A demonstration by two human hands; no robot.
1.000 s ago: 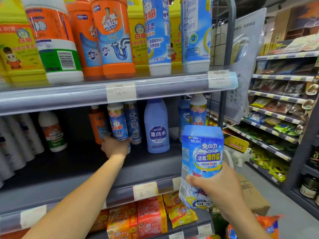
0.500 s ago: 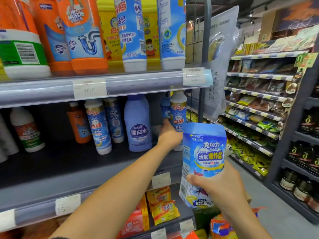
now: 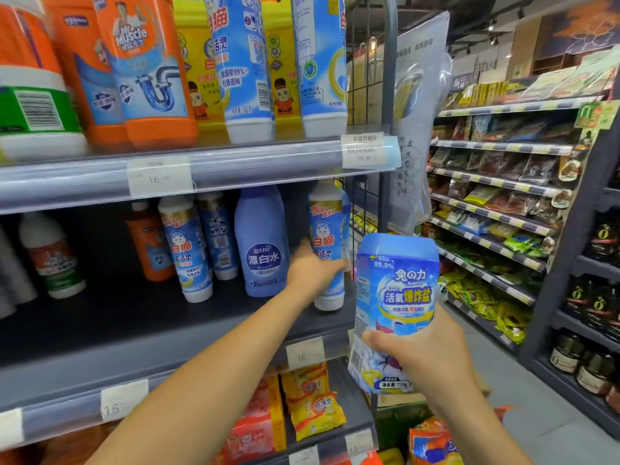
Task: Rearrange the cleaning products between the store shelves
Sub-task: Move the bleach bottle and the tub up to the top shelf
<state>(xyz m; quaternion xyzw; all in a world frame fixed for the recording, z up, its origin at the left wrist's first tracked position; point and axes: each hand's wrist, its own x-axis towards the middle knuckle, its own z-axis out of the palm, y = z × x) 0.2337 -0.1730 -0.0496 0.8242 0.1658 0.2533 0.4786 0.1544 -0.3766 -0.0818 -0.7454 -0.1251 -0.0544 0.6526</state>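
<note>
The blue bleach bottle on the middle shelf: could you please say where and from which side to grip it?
Probably round its upper body, from the front right: the blue bleach bottle stands upright, a slim bottle crowds its left, and the upper shelf hangs close overhead.

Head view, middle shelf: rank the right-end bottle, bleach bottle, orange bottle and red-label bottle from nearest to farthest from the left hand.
1. Right-end bottle, gripped by the left hand.
2. Bleach bottle, just left of the hand.
3. Orange bottle, farther left, at the back.
4. Red-label bottle, far left.
The right hand holds a blue tub, unranked.
</note>
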